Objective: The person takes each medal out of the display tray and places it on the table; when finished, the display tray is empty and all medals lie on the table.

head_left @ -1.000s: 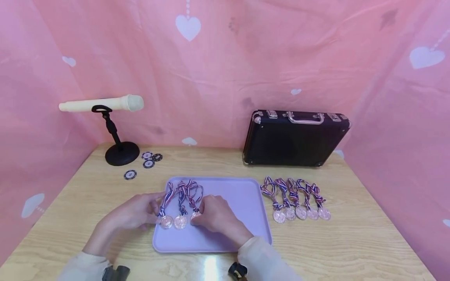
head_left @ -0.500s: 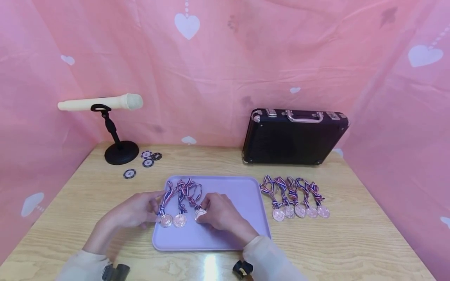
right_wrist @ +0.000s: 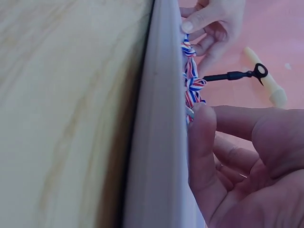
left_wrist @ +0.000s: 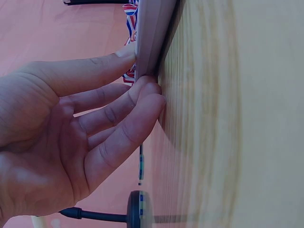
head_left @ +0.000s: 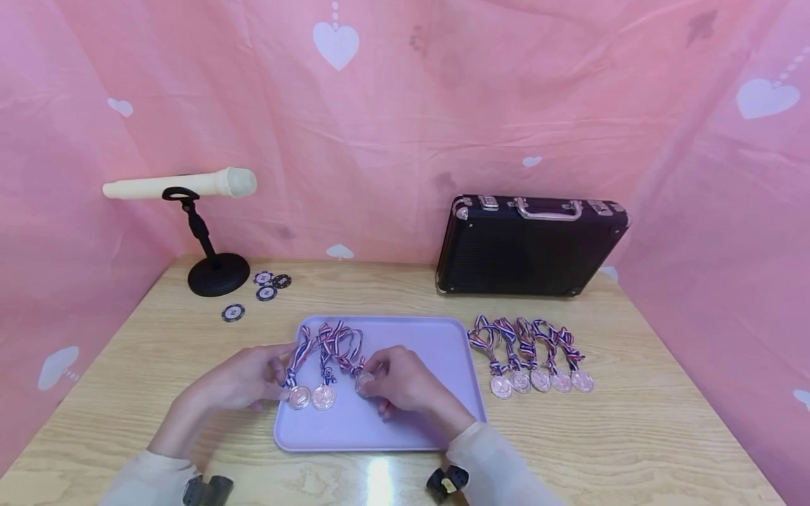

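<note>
Near its left rim, the purple tray (head_left: 420,351) bears three round medals on striped red, white and blue ribbons. My right hand (head_left: 405,379) pinches the rightmost medal (head_left: 363,384) between thumb and fingers, low over the tray; the hand covers part of it. Left of that lie the middle medal (head_left: 324,397) and the left medal (head_left: 299,397), side by side with ribbons pointing away. My left hand (head_left: 243,379) holds the tray's left edge. In the left wrist view its thumb rests at the rim (left_wrist: 151,38) and the fingers bend against the side, near the tabletop.
Several more ribboned medals (head_left: 540,380) lie in a row on the wooden table (head_left: 569,436) right of the tray. Behind them stands a black case (head_left: 531,253). A white microphone (head_left: 183,187) on a black stand (head_left: 218,274) and several poker chips (head_left: 266,293) occupy the back left.
My right hand has shifted the rightmost medal a little to the right and away from me, widening its gap from the middle one. The left hand stays at the tray's edge.
</note>
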The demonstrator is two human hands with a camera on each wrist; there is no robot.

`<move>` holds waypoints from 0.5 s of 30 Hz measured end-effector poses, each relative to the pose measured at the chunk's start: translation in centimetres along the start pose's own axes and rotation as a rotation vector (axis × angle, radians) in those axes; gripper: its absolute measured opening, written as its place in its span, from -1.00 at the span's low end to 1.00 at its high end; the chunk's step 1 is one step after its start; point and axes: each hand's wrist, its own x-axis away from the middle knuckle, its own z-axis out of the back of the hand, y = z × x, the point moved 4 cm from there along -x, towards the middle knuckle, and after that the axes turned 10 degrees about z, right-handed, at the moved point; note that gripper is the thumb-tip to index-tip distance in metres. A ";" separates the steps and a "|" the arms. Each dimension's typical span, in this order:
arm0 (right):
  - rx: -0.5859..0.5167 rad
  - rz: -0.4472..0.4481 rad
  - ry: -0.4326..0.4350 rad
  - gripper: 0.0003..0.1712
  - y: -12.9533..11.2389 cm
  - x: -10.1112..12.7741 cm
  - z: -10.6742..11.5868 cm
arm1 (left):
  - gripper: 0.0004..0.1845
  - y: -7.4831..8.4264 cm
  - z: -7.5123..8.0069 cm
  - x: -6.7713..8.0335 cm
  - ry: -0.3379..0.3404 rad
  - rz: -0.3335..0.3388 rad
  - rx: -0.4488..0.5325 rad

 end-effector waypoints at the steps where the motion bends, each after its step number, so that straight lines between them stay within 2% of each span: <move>1: -0.034 -0.001 -0.002 -0.83 0.1 0.0 0.1 | -0.07 0.0 0.0 0.0 0.001 -0.002 -0.002; 6: -0.142 0.001 -0.010 -0.70 0.3 0.3 1.0 | -0.06 0.1 -0.1 -0.2 0.006 -0.003 -0.002; 15: -0.203 0.003 0.038 -0.53 0.7 1.2 3.0 | -0.05 -0.2 -0.2 -0.2 0.006 0.006 -0.004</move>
